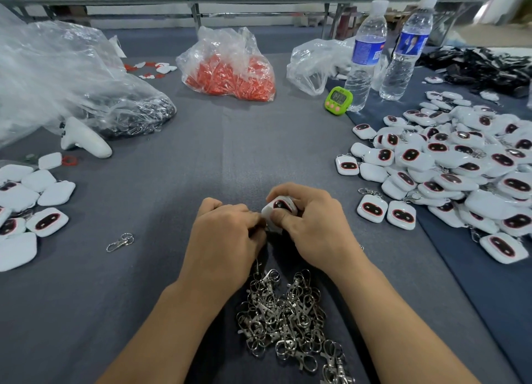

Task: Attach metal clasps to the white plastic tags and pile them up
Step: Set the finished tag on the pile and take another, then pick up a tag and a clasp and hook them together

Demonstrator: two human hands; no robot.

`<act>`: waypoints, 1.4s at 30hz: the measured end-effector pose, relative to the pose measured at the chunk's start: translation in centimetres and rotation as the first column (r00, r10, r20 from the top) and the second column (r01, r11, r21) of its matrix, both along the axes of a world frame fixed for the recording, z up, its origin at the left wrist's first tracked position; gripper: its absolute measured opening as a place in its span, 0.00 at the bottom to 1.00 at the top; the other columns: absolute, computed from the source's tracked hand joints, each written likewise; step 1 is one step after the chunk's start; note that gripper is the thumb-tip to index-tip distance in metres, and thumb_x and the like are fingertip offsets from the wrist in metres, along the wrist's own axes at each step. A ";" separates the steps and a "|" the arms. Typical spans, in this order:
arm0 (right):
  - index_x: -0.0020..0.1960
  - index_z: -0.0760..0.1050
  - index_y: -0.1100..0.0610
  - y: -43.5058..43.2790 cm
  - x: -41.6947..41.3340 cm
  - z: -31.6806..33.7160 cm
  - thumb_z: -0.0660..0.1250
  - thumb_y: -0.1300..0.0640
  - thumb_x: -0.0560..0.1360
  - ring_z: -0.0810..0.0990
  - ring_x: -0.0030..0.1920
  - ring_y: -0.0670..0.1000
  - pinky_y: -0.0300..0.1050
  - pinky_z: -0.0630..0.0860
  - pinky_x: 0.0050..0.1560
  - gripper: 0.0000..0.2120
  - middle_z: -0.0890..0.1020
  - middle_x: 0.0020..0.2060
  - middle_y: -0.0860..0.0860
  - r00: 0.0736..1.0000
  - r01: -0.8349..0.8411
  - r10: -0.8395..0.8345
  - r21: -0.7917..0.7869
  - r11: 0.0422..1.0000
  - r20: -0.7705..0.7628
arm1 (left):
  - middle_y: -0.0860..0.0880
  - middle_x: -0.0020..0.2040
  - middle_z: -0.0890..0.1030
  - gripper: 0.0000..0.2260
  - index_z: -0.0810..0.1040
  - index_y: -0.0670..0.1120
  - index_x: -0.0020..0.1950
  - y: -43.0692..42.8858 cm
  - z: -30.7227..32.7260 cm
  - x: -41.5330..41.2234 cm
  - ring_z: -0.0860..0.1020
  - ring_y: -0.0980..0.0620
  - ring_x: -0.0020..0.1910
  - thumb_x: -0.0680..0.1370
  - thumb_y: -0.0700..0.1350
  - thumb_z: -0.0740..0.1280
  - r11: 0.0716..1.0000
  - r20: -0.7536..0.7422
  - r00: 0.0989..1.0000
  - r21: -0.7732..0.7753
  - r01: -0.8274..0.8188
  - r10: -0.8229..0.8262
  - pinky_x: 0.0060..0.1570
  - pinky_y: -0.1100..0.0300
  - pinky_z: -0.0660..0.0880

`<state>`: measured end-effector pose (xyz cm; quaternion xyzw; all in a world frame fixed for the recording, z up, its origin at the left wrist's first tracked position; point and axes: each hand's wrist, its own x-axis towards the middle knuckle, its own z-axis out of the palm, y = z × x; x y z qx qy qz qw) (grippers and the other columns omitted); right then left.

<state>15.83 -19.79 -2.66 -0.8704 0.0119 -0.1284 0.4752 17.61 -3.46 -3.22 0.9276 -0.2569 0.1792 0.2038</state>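
Observation:
My right hand (312,225) grips a white plastic tag (277,209) with a dark, red-rimmed oval face, thumb pressed on its front. My left hand (224,234) is curled against the tag's left corner, fingertips pinching there; whatever it holds is hidden behind the fingers. A heap of metal clasps (290,311) lies between my forearms near the front edge. One loose clasp (120,242) lies to the left. A large pile of tags with clasps (460,164) spreads over the right side. A smaller group of tags (31,205) sits at the left edge.
On the grey cloth table (230,153) stand two water bottles (365,55), a green timer (338,100), a bag of red parts (230,66), a large clear bag with dark contents (72,81), another clear bag (316,64) and a white controller (83,137). Black cords (483,66) lie far right.

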 end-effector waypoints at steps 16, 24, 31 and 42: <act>0.43 0.82 0.46 0.0 -0.4 0.7 0.75 0.55 0.73 0.77 0.34 0.40 0.29 0.70 0.34 0.05 0.81 0.30 0.38 0.997 0.003 -0.005 -0.026 1.000 -0.083 | 0.54 0.27 0.76 0.09 0.82 0.50 0.33 -0.2 0.4 -0.9 0.65 0.53 0.26 0.74 0.47 0.72 0.999 0.091 0.995 -0.023 -0.048 0.050 0.41 0.58 0.60; 0.46 0.82 0.55 -0.6 -0.2 0.8 0.68 0.66 0.77 0.69 0.20 0.47 0.38 0.65 0.24 0.08 0.78 0.25 0.51 0.985 0.049 0.034 0.468 0.882 -0.166 | 0.61 0.33 0.82 0.07 0.87 0.59 0.45 -0.1 1.0 -0.6 0.80 0.60 0.37 0.73 0.45 0.76 0.892 -0.226 0.974 -0.444 -0.083 -0.022 0.40 0.70 0.73; 0.51 0.80 0.61 -0.8 -0.6 1.5 0.64 0.67 0.80 0.66 0.22 0.48 0.40 0.57 0.23 0.07 0.77 0.28 0.58 0.970 0.021 0.171 0.756 0.655 -0.175 | 0.51 0.31 0.83 0.09 0.87 0.61 0.41 -0.3 1.5 0.1 0.76 0.58 0.27 0.76 0.45 0.74 0.696 -0.463 0.839 -0.703 -0.150 -0.287 0.31 0.67 0.73; 0.51 0.80 0.60 0.1 -0.8 1.1 0.65 0.67 0.80 0.70 0.22 0.46 0.37 0.59 0.23 0.06 0.79 0.31 0.57 0.962 0.122 0.128 0.794 0.595 -0.243 | 0.55 0.28 0.75 0.08 0.84 0.50 0.38 0.1 1.1 -0.8 0.69 0.53 0.30 0.76 0.50 0.70 0.982 0.171 0.985 -0.181 0.052 -0.021 0.45 0.57 0.65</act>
